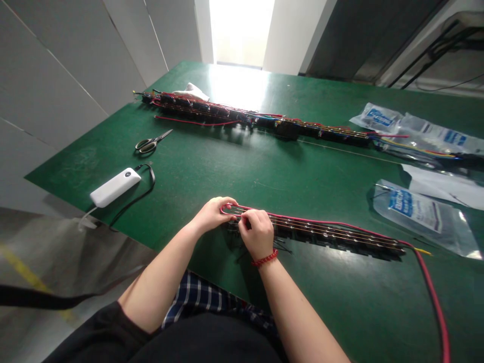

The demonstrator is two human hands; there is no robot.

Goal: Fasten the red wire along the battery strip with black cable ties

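Observation:
A long black strip assembly with thin metal rods (333,234) lies along the near part of the green table. A red cable (321,221) runs along its far edge, loops back at the left end and hangs off to the right. My left hand (217,212) is closed around the cable's loop at that left end. My right hand (259,229) has its fingers curled over the strip close by; what they pinch is hidden. Several thin black cable ties (282,245) stick out beneath my right hand.
Scissors (153,143) and a white power bank (115,187) with a black cord lie at left. A longer wired assembly (227,113) and a white cloth (192,92) are farther back. Plastic bags (423,214) and white paper (446,186) rest at right on the green table (212,166).

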